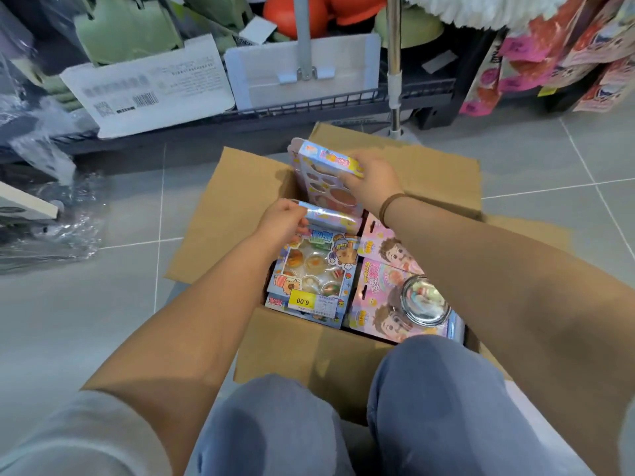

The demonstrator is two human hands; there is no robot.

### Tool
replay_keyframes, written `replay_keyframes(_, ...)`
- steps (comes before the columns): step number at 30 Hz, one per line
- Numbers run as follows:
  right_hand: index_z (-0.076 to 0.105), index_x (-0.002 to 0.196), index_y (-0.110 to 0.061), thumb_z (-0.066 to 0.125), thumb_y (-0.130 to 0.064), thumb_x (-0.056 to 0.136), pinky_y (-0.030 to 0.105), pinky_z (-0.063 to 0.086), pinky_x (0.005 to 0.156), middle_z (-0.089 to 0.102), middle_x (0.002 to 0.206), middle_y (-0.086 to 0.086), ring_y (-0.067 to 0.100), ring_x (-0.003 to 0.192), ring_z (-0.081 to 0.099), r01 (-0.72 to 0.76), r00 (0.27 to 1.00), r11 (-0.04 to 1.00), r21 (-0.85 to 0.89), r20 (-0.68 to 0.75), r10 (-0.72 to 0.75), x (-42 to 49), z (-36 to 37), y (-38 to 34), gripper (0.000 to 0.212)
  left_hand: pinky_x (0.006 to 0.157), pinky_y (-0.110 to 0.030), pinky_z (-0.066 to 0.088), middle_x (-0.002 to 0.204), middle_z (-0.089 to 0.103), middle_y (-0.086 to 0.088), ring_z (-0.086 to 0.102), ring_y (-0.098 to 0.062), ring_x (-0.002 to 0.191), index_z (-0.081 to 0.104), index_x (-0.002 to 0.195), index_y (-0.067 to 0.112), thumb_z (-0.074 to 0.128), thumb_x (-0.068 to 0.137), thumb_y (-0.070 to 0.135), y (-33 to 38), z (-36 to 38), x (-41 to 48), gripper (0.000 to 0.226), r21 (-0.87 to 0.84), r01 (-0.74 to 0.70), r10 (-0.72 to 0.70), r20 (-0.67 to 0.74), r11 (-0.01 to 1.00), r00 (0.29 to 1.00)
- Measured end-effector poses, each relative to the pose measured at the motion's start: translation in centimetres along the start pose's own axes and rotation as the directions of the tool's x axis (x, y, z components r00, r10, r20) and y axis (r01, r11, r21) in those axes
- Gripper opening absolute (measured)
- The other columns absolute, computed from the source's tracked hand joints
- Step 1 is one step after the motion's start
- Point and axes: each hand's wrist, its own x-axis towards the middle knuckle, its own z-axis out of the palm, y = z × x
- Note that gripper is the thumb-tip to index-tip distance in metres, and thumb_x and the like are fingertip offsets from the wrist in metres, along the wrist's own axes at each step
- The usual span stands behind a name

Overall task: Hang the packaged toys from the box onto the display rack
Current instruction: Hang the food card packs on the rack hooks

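Note:
An open cardboard box (309, 341) stands on the floor between my knees, holding several packaged toys. My right hand (372, 182) grips the top of a blue toy package (321, 176), tilted upright at the box's far side. My left hand (283, 221) pinches the top edge of a second blue food-toy package (311, 269), which lies in the box and bears a yellow price sticker. Pink doll-themed packages (388, 297) fill the box's right half. Packaged toys hang on the display rack (563, 49) at the top right.
A low wire shelf (309, 104) with white cartons and green items runs along the back. A metal pole (394, 63) stands just behind the box. Crumpled clear plastic wrap (51, 228) lies on the grey tiled floor to the left.

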Motion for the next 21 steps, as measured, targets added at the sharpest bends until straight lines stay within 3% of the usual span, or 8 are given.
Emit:
replay_keyframes(2, 0.058, 0.108, -0.014, 0.057, -0.027, 0.091, 0.035, 0.05, 0.084, 0.06, 0.101, 0.004, 0.023, 0.094, 0.061, 0.014, 0.996, 0.969, 0.248, -0.093, 0.009, -0.4, -2.3, -1.9, 0.021, 0.069, -0.029, 0.05, 0.084, 0.058, -0.002, 0.059, -0.014, 0.072, 0.05, 0.104, 0.013, 0.05, 0.095, 0.029, 1.2, -0.7, -0.8, 0.019, -0.131, 0.067, -0.066, 0.01, 0.989, 0.998)
replay_keyframes(5, 0.056, 0.089, -0.016, 0.057, -0.023, 0.092, 0.014, 0.044, 0.06, 0.053, 0.074, -0.007, 0.009, 0.067, 0.053, 0.007, 0.963, 0.822, 0.569, -0.225, 0.147, -1.3, -5.2, -4.1, 0.007, 0.095, -0.044, 0.045, 0.12, 0.056, -0.004, 0.056, -0.02, 0.108, 0.046, 0.126, 0.019, 0.053, 0.091, 0.047, 2.6, -1.5, -1.9, 0.046, -0.264, 0.193, -0.164, 0.13, 0.945, 0.978)
replay_keyframes(7, 0.055, 0.075, -0.02, 0.056, -0.023, 0.092, 0.019, 0.037, 0.054, 0.046, 0.064, -0.005, 0.009, 0.056, 0.043, -0.026, 0.939, 0.69, 0.724, -0.218, 0.265, -1.7, -6.5, -5.1, 0.018, 0.103, -0.054, 0.035, 0.133, 0.049, -0.001, 0.046, -0.022, 0.124, 0.044, 0.13, 0.026, 0.053, 0.088, 0.054, 4.0, -1.8, -2.7, 0.051, -0.35, 0.225, -0.166, 0.192, 0.909, 0.967)
replay_keyframes(10, 0.052, 0.067, -0.02, 0.057, -0.029, 0.092, 0.026, 0.032, 0.056, 0.042, 0.064, 0.002, 0.014, 0.051, 0.034, -0.174, 0.921, 0.533, 0.828, -0.056, 0.386, -1.4, -6.9, -5.5, 0.027, 0.103, -0.053, 0.036, 0.116, 0.059, 0.0, 0.052, -0.02, 0.115, 0.053, 0.115, 0.026, 0.058, 0.087, 0.049, 5.1, -2.2, -3.2, 0.037, -0.533, 0.182, -0.119, 0.151, 0.826, 0.981)
replay_keyframes(14, 0.059, 0.093, -0.014, 0.042, -0.04, 0.099, 0.024, 0.052, 0.066, 0.063, 0.081, 0.0, 0.013, 0.07, 0.059, -0.317, 0.908, 0.35, 0.881, 0.175, 0.381, -1.2, -6.0, -5.5, 0.031, 0.064, -0.032, 0.058, 0.083, 0.072, -0.003, 0.07, -0.016, 0.075, 0.054, 0.113, 0.015, 0.064, 0.088, 0.017, 4.6, -4.2, -3.1, 0.027, -0.805, 0.045, -0.052, 0.018, 0.591, 0.998)
replay_keyframes(17, 0.056, 0.123, -0.01, 0.025, -0.04, 0.103, 0.035, 0.047, 0.096, 0.065, 0.106, 0.008, 0.02, 0.093, 0.056, -0.435, 0.864, 0.425, 0.794, 0.236, 0.445, -0.3, -3.3, -4.2, 0.048, 0.072, -0.035, 0.056, 0.091, 0.068, -0.001, 0.067, -0.017, 0.082, 0.053, 0.099, 0.02, 0.064, 0.087, 0.01, 3.9, -6.2, -3.1, 0.019, -0.789, -0.089, 0.016, -0.1, 0.608, 0.995)
replay_keyframes(19, 0.05, 0.133, -0.009, 0.032, -0.025, 0.102, 0.024, 0.049, 0.085, 0.063, 0.113, 0.013, 0.019, 0.085, 0.051, -0.473, 0.878, 0.718, 0.51, 0.205, 0.433, -0.2, -1.0, -3.1, 0.039, 0.08, -0.036, 0.055, 0.093, 0.067, 0.0, 0.066, -0.016, 0.085, 0.052, 0.095, 0.023, 0.063, 0.088, 0.011, 3.0, -7.4, -3.1, 0.018, -0.778, -0.145, 0.036, -0.155, 0.612, 0.987)
replay_keyframes(21, 0.044, 0.138, -0.012, 0.042, -0.015, 0.097, 0.019, 0.045, 0.07, 0.061, 0.118, 0.015, 0.02, 0.086, 0.052, -0.341, 0.923, 0.931, 0.132, 0.233, 0.305, -0.5, 1.1, -2.2, 0.042, 0.082, -0.035, 0.054, 0.095, 0.065, 0.001, 0.065, -0.016, 0.087, 0.051, 0.094, 0.024, 0.061, 0.089, 0.011, 2.2, -7.9, -2.9, 0.017, -0.787, -0.169, 0.021, -0.195, 0.594, 0.981)
